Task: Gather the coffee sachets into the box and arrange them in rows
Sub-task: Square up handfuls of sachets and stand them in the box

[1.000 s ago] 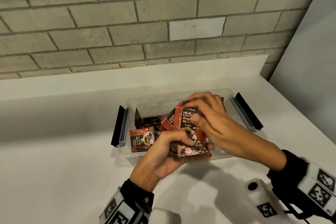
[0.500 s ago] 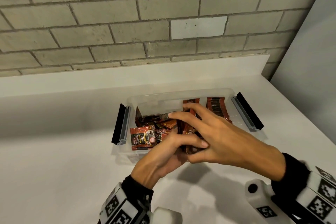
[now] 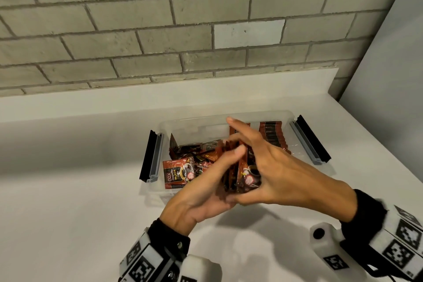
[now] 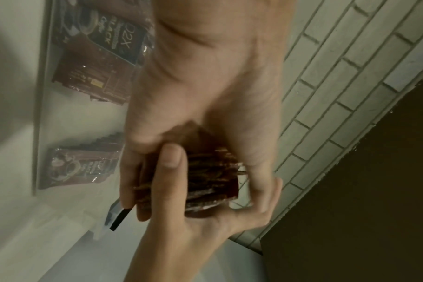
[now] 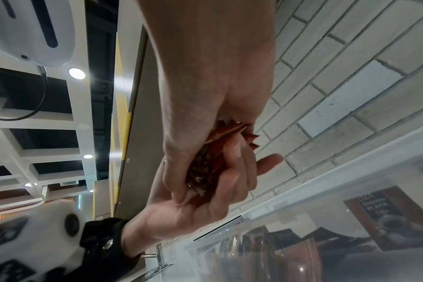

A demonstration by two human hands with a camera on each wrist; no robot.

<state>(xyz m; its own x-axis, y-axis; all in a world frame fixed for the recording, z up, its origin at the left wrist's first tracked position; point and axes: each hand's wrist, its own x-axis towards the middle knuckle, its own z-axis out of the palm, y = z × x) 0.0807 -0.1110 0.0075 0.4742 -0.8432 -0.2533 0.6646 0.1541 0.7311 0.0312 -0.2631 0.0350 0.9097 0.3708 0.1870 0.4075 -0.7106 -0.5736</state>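
A clear plastic box (image 3: 272,117) sits on the white counter. Loose red-and-black coffee sachets (image 3: 180,173) lie jumbled in its left half. A neat row of sachets (image 3: 273,136) stands on edge at the back right. Over the box's front middle both hands hold one stack of sachets (image 3: 248,175) on edge. My left hand (image 3: 212,185) grips it from below and the left. My right hand (image 3: 270,167) pinches it from the right, index finger stretched out. The stack (image 4: 210,177) shows between thumb and fingers in the left wrist view, and the same stack (image 5: 205,166) shows in the right wrist view.
Black-and-grey latches hang open on the box's left end (image 3: 151,155) and right end (image 3: 309,142). A brick wall (image 3: 160,30) rises behind the counter's raised back ledge, and a grey panel (image 3: 393,98) closes the right side. White counter (image 3: 68,190) lies left of the box.
The sachet my right hand held face up has joined the stack. Both hands have turned the stack on edge and squeezed it together. The standing row at the back right has come into view.
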